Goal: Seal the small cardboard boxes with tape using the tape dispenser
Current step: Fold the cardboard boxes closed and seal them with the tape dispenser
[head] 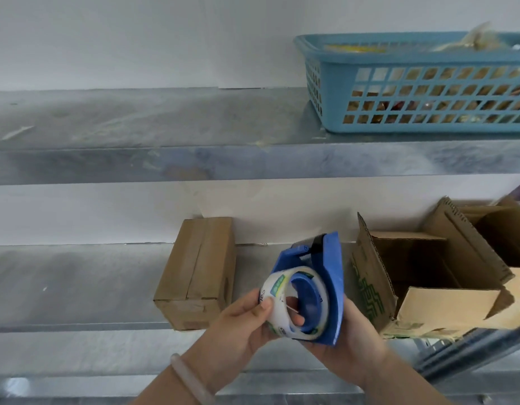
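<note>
We work at a galvanised metal shelf unit against a white wall (pixel 106 39). On the lower shelf (pixel 63 287), left of centre, a closed cardboard box (pixel 196 273) stands against the wall with clear tape along its seam. A pale bangle (pixel 191 378) circles our left wrist. Our left hand (pixel 241 325) grips the tape roll (pixel 285 302), thumb on its outer face. The roll sits partly over the hub of the blue tape dispenser (pixel 326 287), which our right hand (pixel 352 334) clasps from below, above the shelf edge. To the right, an open cardboard box (pixel 428 282) rests with its flaps raised. On the upper shelf (pixel 136 127), a blue plastic basket (pixel 413 83) holds blurred items.
</note>
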A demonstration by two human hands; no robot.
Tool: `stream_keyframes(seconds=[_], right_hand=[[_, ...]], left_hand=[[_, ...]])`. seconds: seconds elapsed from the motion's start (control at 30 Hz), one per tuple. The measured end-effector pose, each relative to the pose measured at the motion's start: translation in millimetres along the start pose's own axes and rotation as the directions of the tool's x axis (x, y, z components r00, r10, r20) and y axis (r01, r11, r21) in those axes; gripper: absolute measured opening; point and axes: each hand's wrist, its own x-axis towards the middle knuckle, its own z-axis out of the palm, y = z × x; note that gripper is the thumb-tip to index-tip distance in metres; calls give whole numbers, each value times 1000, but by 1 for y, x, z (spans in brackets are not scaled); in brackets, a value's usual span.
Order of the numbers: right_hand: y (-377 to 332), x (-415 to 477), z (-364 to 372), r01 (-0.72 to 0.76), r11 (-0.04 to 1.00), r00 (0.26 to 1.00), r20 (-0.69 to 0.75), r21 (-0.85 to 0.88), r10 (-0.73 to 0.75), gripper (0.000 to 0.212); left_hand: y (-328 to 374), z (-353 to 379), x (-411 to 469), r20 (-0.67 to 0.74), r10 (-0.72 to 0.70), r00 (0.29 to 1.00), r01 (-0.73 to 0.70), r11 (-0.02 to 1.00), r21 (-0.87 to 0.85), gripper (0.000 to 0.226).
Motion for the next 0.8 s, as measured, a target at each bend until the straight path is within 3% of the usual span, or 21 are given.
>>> stream_keyframes(seconds=[0.1,0.2,0.27,0.4,0.53,0.67,0.73,0.8], right_hand=[[-1,-2,5,33,999,996,79,33,-36,51],[-7,-8,15,108,993,971,210,35,-113,41],[-11,-9,18,149,989,945,294,12,-146,66],[-13,-4,21,192,981,927,331,-19,-175,78],[-19,-7,33,221,971,926,293,93,-239,82],[-31,-12,41,261,965,924,288,4,-251,95],[-38,-14,41,309,944,917,298,-114,-265,78],[-44,-20,43,343,898,917,305,-277,-257,58]], left_hand=[[-6,1,-2,59,-33,998,43,980,-193,35],[-10,0,-3,20,-60,998,63,939,-339,35],[-11,0,-1,-22,-81,996,66,919,-390,39],[-11,1,4,-72,-113,991,84,943,-323,43],[-12,-5,6,-88,-135,987,108,959,-263,41],[-9,-10,6,-119,-74,990,72,997,-24,37],[2,-14,8,-180,16,984,2,995,101,31],[20,-16,9,-233,69,970,-56,996,63,36]])
